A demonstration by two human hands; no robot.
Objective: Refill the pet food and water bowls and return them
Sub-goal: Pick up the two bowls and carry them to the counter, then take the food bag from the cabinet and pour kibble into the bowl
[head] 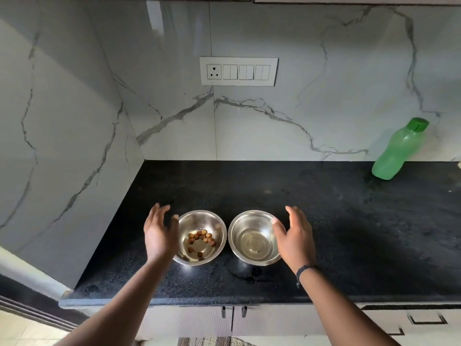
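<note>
Two steel bowls stand side by side on the black counter (349,233). The left bowl (217,221) holds several brown kibble pieces (201,239). In the right bowl (239,228) lies a shallow layer of clear water. My left hand (158,233) hovers open at the outer left side of the food bowl, fingers spread, thumb near its rim. My right hand (293,236) is open at the outer right side of the water bowl, thumb over its rim. Neither hand grips a bowl.
A green plastic bottle (396,151) with a green cap stands at the back right against the marble wall. A switch panel (238,71) sits on the wall above. A marble side wall borders the counter's left end. Cabinet doors (274,325) lie below the front edge.
</note>
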